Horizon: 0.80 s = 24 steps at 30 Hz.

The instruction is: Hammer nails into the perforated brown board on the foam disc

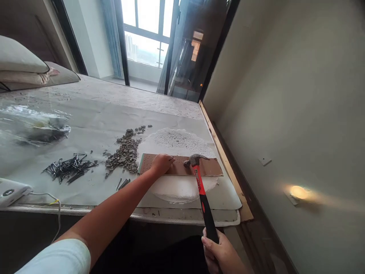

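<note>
My right hand [221, 249] is wrapped round the black grip of a claw hammer [203, 194] with a red and black handle. The hammer's head lies over the right half of a flat brown board [182, 166]; whether it touches cannot be told. My left hand [162, 164] is on the board's left half, fingers pinched on a thin dark nail [172, 158] that is mostly hidden. Rows of small holes mark the board's left end. Beneath the board is a rough white slab [182, 188], pitted along its far part.
Left of the board lie grey rubble [124, 152], several loose nails [123, 184] and a larger nail pile [68, 166]. A clear plastic bag [37, 125] and a white power strip [13, 193] are farther left. A wooden rail [219, 140] edges the sheet-covered mattress beside the wall.
</note>
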Motion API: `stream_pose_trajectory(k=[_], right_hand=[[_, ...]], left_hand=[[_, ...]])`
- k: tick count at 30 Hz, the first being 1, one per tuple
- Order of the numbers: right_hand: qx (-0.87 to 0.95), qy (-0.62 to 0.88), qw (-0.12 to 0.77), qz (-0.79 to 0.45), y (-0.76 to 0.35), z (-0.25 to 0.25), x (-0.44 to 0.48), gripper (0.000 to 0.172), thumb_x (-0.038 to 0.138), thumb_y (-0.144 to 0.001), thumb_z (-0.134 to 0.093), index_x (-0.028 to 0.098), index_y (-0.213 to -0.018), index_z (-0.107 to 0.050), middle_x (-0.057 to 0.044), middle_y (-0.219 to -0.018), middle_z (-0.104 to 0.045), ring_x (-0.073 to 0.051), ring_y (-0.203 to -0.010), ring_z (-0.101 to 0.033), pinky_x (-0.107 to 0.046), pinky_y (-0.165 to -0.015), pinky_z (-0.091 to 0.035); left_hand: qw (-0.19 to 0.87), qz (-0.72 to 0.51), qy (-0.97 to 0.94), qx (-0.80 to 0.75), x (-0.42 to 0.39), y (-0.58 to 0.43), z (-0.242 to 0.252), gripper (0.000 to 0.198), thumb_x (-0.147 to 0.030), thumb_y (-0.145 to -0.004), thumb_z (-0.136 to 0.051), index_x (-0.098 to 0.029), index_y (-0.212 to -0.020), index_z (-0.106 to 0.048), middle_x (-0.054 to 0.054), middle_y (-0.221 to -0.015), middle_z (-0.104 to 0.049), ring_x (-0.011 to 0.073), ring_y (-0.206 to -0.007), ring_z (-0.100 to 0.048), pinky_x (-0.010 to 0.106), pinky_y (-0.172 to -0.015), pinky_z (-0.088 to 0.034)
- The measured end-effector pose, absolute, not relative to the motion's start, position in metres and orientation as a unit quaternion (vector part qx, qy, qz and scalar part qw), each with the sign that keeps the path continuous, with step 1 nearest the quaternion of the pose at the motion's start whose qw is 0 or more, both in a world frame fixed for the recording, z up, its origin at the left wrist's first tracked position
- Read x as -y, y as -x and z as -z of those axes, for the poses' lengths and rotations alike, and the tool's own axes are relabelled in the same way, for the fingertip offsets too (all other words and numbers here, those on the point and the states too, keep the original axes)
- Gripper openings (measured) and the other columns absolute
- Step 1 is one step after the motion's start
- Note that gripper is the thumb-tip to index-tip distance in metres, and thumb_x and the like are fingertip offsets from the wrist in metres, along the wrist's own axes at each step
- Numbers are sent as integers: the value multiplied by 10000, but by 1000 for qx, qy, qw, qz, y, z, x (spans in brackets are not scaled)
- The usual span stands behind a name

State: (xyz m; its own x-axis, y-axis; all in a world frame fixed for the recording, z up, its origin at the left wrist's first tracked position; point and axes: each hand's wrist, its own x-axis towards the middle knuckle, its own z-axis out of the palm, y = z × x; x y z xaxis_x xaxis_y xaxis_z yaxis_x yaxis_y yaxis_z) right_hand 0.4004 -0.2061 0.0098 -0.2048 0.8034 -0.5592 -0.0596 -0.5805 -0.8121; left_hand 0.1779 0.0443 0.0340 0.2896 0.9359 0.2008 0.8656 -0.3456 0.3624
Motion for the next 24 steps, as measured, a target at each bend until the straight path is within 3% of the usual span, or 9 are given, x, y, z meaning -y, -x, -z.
stream_pose_trajectory(k=[9, 14, 19, 24], right_hand=[[391, 616, 260, -632, -402, -41, 200, 424, 580, -629, -585, 228, -777, -401, 125, -415, -285, -60, -297, -242, -213, -316, -231], [458, 662, 233, -546, -405, -101, 190, 350, 461, -626, -647, 204, -773, -461, 51, -514, -436, -88, -435, -390, -226, -430, -321], [448, 655, 181, -581, -379, -128, 183, 269, 419, -669, -584, 222, -758, -424, 115, -391, -305, -60, -302, -240, -213, -329, -212], [444, 665, 166, -577, -373, -129, 184, 241, 383, -658, -573, 223, -740, -413, 117, -358, -315, -60, -274, -247, -210, -312, -211]], left_hand=[[93, -179, -789, -581, -37, -177, -34, 406, -391, -870, -423, -140, -746, -716, 127, -783, -697, 188, -710, -603, 273, -651, -399], [121, -188, -770, -597, -33, -176, -37, 384, -389, -853, -449, -137, -775, -728, 134, -782, -693, 219, -732, -614, 289, -644, -392], [161, -215, -757, -596, -34, -174, -34, 344, -364, -832, -474, -141, -789, -733, 137, -798, -693, 227, -750, -612, 307, -663, -397], [187, -214, -751, -597, -34, -174, -31, 318, -336, -801, -519, -107, -823, -739, 169, -820, -691, 246, -780, -616, 322, -690, -402]])
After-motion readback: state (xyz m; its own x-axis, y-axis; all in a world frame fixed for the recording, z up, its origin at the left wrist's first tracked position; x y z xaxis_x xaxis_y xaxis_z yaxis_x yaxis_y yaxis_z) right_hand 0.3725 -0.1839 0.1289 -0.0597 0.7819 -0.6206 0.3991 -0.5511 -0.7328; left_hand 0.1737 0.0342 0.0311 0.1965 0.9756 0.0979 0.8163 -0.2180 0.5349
